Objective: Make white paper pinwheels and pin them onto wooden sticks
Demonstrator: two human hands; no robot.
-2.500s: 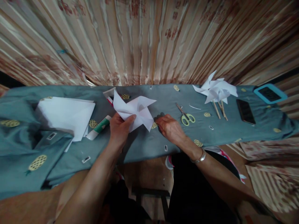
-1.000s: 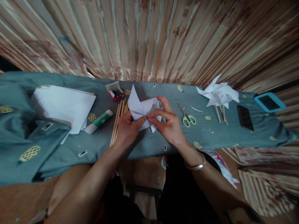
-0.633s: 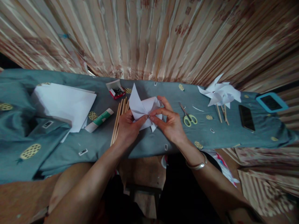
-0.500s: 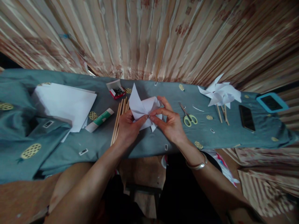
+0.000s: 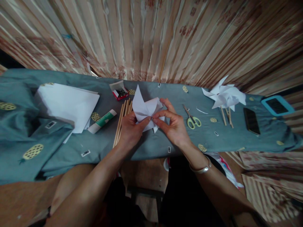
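Observation:
A white paper pinwheel (image 5: 139, 102), its corners folded in toward the middle, is held up over the table between both hands. My left hand (image 5: 132, 127) grips it from the left, with the thumb pressed close to the centre. My right hand (image 5: 174, 126) pinches the folded paper at the centre with thumb and index finger, while its other fingers curl around the right side. Whether a pin sits between the fingertips is too small to tell. Several wooden sticks (image 5: 121, 121) lie just beside and partly behind my left hand.
A small open box of pins (image 5: 119, 93) sits at the back. White paper sheets (image 5: 68, 105) and a green-and-white tube (image 5: 103, 121) lie left. Scissors (image 5: 193, 121), finished pinwheels (image 5: 226, 96) on sticks, a dark phone (image 5: 251, 121) and a blue-framed device (image 5: 277, 105) lie right on the cloth-covered table (image 5: 146, 151).
Both hands keep nearly the same grip on the pinwheel. The whole view has shifted slightly, so things appear a little further right.

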